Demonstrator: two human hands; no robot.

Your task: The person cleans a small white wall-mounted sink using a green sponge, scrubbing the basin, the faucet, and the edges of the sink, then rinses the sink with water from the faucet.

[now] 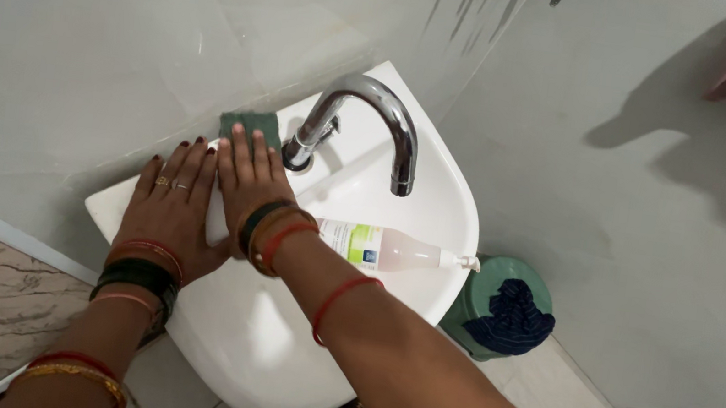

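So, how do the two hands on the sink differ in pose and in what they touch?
The left hand lies flat on the white sink rim with nothing under it; the right hand presses a green scrub pad beside the chrome tap. The left hand wears rings; none show on the right. Both lie palm down, fingers spread, with bangles at the wrist.

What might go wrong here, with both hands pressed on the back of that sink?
The right hand scrubbing with the green pad could knock into the chrome tap right beside it. The forearm lies close to the bottle resting on the white sink, so a sweep might roll it off toward the green bin.
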